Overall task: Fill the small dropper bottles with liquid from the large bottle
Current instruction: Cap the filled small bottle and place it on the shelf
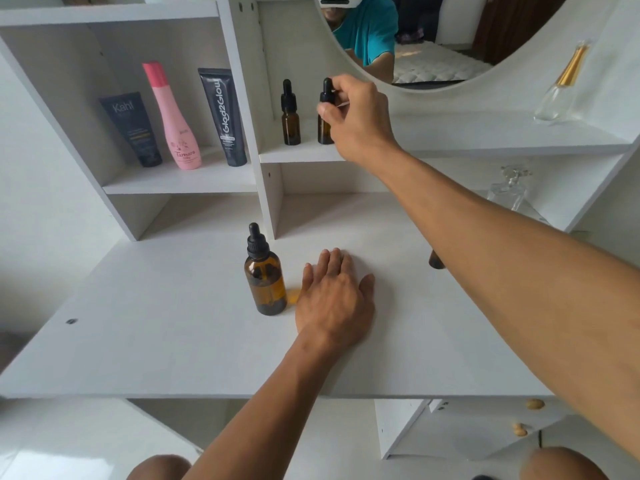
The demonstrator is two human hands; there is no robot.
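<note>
We take the large bottle as our landmark: it stands upright on the surface, dropper cap on. Our left hand lies flat and relaxed just to its right, holding nothing. Up and behind it, on the shelf, two small dropper bottles stand upright side by side; our right hand curls its fingers round the cap of the right one, while the left one stands free. The held bottle's long axis is vertical, so we judge the lift should go straight up, then toward us. A third small amber bottle peeks from under our right forearm, well right of the landmark. We count one large bottle and three small ones.
</note>
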